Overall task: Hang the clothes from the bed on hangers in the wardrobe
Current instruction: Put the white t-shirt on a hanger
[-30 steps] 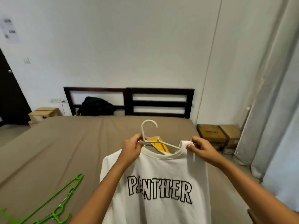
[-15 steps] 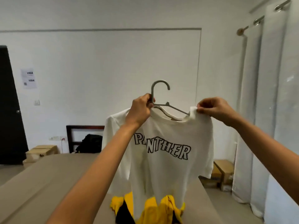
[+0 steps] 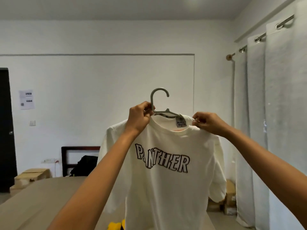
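Observation:
A white T-shirt (image 3: 167, 188) printed "PANTHER" hangs in the air in front of me on a pale grey hanger (image 3: 157, 97), its hook standing up above the collar. My left hand (image 3: 138, 118) grips the hanger at the base of the hook, at the shirt's left shoulder. My right hand (image 3: 207, 122) pinches the collar at the right shoulder, over the hanger's arm. Below the shirt, a bit of a yellow and black garment (image 3: 116, 225) shows on the brown bed (image 3: 41, 201). No wardrobe is in view.
A dark headboard (image 3: 79, 150) with a black bag (image 3: 86, 165) stands against the far white wall. Cardboard boxes (image 3: 31, 175) sit left of the bed by a black door (image 3: 6, 130); more boxes (image 3: 230, 201) lie right, below grey curtains (image 3: 269, 130).
Both hands have lifted the shirt and hanger off the bed to eye level. The right shoulder now sits further over the hanger arm, and the collar label has come into sight.

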